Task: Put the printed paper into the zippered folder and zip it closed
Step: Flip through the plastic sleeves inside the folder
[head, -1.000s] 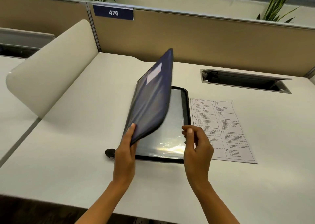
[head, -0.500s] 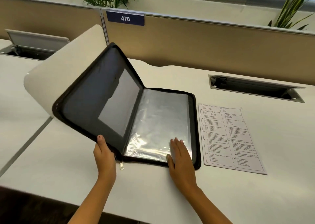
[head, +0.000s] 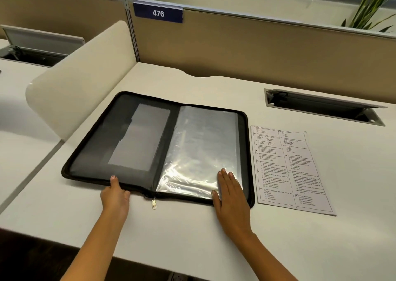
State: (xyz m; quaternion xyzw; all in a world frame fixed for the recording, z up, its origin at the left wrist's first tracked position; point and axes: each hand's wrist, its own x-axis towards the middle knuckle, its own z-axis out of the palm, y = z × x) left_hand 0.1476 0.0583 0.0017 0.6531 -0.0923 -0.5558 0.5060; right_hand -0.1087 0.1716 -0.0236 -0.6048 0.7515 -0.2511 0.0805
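The zippered folder (head: 128, 139) lies fully open and flat on the white desk, grey inner cover on the left, clear plastic sleeves (head: 199, 143) on the right. Its metal zipper pull (head: 153, 203) hangs at the near edge by the spine. The printed paper (head: 289, 167) lies flat on the desk just right of the folder. My left hand (head: 114, 195) pinches the near edge of the left cover, thumb on top. My right hand (head: 230, 193) rests flat, fingers together, on the near right corner of the sleeves.
A cream curved divider (head: 81, 77) stands left of the folder. A tan partition (head: 257, 51) with a "476" sign (head: 158, 13) closes the back. An open cable tray (head: 323, 107) is set into the desk at the back right.
The folder's left cover swung from upright down to flat on the desk under my left hand. My right hand came down and stayed flat on the sleeves.
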